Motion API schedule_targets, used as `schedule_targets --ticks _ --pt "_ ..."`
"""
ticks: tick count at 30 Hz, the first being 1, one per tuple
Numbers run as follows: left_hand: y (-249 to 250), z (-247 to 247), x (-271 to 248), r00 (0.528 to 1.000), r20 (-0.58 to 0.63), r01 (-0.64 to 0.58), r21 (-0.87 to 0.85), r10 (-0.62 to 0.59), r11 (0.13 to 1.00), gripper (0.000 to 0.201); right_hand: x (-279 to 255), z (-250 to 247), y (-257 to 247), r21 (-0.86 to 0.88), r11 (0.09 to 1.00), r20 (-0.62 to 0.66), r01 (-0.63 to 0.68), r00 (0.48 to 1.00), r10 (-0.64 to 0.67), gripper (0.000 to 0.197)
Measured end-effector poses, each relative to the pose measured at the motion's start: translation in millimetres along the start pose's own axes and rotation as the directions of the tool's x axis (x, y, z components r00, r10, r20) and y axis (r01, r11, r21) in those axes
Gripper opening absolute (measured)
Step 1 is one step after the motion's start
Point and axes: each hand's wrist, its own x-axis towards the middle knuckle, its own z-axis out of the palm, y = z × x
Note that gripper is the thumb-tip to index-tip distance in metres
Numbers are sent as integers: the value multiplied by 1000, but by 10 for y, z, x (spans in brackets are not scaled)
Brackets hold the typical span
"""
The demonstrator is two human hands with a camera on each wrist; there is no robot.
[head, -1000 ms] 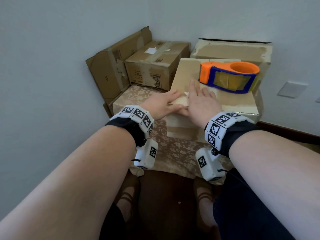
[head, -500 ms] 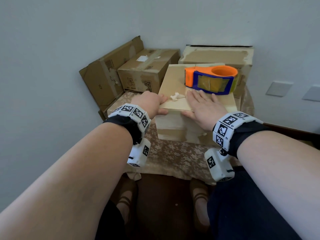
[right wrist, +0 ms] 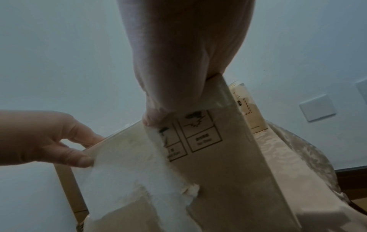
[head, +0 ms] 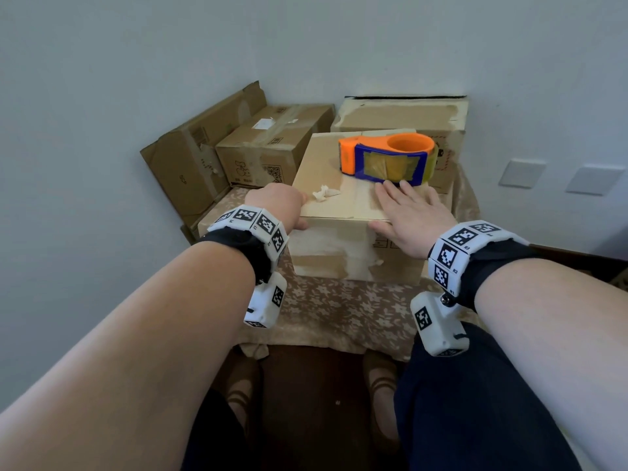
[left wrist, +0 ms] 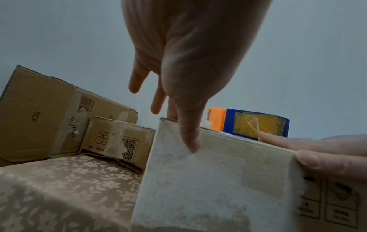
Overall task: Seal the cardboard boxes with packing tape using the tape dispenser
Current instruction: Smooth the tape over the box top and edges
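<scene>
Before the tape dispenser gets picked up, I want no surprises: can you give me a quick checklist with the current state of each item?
1. Front box steadied: ok. The left hand holds its near left corner and the right hand lies flat on top.
2. Top flaps closed flat: ok.
3. Tape dispenser within reach: ok, it sits on the box just beyond the right fingertips.
4. Taping path clear: not ok, a crumpled white scrap lies on the lid.
5. Free tape end ready at the blade: cannot tell.
6. A hand free to take the dispenser: not ok, both are on the box.
</scene>
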Motion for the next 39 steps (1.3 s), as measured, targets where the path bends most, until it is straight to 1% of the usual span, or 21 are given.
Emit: schedule_targets --ticks 5,7,10,11,12,14,15,16,17,18,19,21,23,26,28,30,33,35,36,39 --pt "29 -29 -2 999 32 25 -22 -24 999 58 -66 3 136 31 999 35 -15 999 14 70" --pt "41 -54 25 997 69 49 -19 -47 999 59 -83 -6 170 24 999 44 -24 999 23 70" --pt "45 -81 48 992 100 73 -5 -72 997 52 -133 -42 237 34 999 11 -33 999 32 70" --pt "41 -85 59 994 82 75 -2 -75 997 47 -147 -63 286 53 998 -35 -45 998 47 69" --pt "30 -89 58 995 56 78 0 -78 997 41 -164 -91 329 84 994 -109 -71 991 80 66" --pt "-6 -92 39 996 6 88 6 -88 996 26 -168 -146 386 136 984 -302 -112 942 148 56" --pt "-28 -91 16 995 -17 98 2 -98 995 18 -147 -178 404 154 982 -372 -110 914 160 49" --pt "-45 -90 7 993 -38 109 -1 -109 994 11 -113 -213 415 185 978 -412 -99 896 168 41" --pt "-71 -82 -4 991 -61 119 -6 -119 993 6 -69 -258 411 226 971 -429 -77 887 170 38" --pt "-101 -71 1 987 -76 139 -13 -140 990 7 -23 -303 394 258 964 -417 -56 894 163 41" --pt "-127 -61 -2 982 -86 163 -27 -165 986 11 37 -339 378 268 962 -381 -47 912 150 48" --pt "-175 -45 1 972 -99 209 -67 -215 976 20 154 -376 338 256 965 -278 -60 951 133 59" --pt "-199 -34 -5 967 -103 225 -100 -235 969 25 254 -369 312 258 964 -216 -70 968 128 53" --pt "-209 -31 3 965 -77 237 -163 -252 958 22 308 -367 293 221 972 -245 -81 960 136 41" --pt "-227 -27 25 965 -62 236 -211 -254 948 16 295 -370 307 226 970 -273 -90 950 152 38" --pt "-231 -18 35 966 -49 232 -252 -252 939 17 268 -343 379 308 941 -297 -140 926 235 37" --pt "-158 -8 15 968 -73 208 -314 -242 926 19 214 -251 579 448 850 -309 -277 845 437 32" --pt "-71 18 -3 969 -86 189 -354 -233 916 27 169 -180 703 516 783 -283 -348 793 540 31" --pt "-33 34 14 967 -89 189 -385 -240 903 30 157 -137 751 541 750 -251 -381 778 576 32" --pt "21 102 46 938 -97 202 -627 -332 752 36 200 -2 816 582 670 -166 -461 739 653 39"
